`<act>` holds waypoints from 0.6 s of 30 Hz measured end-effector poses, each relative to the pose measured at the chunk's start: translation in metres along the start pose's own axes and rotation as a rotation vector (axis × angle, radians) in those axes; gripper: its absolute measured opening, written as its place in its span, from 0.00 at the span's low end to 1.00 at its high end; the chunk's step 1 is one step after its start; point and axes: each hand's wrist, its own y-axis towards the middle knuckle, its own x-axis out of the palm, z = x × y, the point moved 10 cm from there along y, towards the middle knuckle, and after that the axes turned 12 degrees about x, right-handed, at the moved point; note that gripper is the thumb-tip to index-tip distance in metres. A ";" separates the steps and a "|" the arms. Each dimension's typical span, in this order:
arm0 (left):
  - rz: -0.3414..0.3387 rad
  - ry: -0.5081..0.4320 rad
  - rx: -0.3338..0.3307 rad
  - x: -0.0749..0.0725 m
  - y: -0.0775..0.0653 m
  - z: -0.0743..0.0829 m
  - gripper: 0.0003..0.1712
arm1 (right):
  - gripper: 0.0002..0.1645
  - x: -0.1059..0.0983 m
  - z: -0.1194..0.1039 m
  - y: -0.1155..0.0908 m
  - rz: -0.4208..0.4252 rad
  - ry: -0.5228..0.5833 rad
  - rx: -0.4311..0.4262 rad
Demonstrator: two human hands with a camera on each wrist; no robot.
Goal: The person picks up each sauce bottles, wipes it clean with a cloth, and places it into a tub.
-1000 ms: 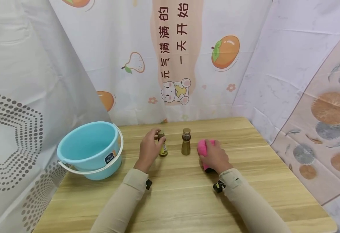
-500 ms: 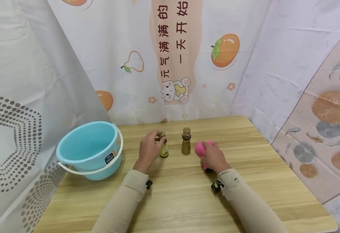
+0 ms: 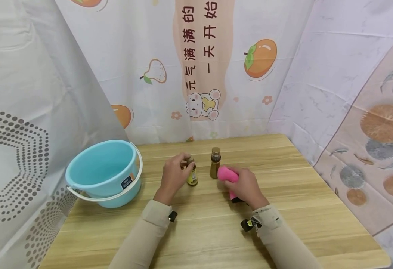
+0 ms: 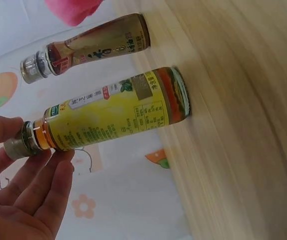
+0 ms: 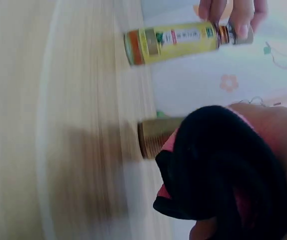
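Note:
My left hand (image 3: 174,173) pinches a small glass bottle with a yellow label (image 4: 111,110) by its cap and neck, thumb on one side and fingers on the other. The bottle leans slightly; whether its base touches the table I cannot tell. To its right a second, brown-gold glass bottle (image 3: 215,166) stands upright, apart from both hands. My right hand (image 3: 247,186) grips a bunched pink cloth item (image 3: 228,174) close beside that second bottle. In the right wrist view black fabric (image 5: 223,155) of the same item fills the foreground and hides part of the brown-gold bottle.
A light blue bucket (image 3: 105,192) with a white handle stands on the left of the wooden table (image 3: 203,239). Printed curtains (image 3: 159,101) hang behind the table's back edge and along both sides.
The right hand has moved left with the pink cloth item, toward the brown-gold bottle. The left hand has brought the yellow-labelled bottle slightly right and nearer to me.

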 end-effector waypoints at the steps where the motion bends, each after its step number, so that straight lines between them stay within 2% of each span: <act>1: -0.001 -0.008 0.000 0.000 -0.001 0.001 0.11 | 0.32 0.002 -0.003 -0.002 0.000 0.011 -0.011; 8: 0.009 -0.036 0.028 -0.001 -0.005 0.015 0.16 | 0.25 0.020 -0.017 -0.013 0.029 0.012 -0.055; 13: 0.052 -0.070 0.038 -0.002 -0.008 0.024 0.13 | 0.20 0.033 -0.028 -0.015 0.029 0.004 -0.082; 18: 0.091 -0.055 0.073 -0.002 -0.010 0.033 0.14 | 0.19 0.040 -0.036 -0.015 0.011 0.001 -0.082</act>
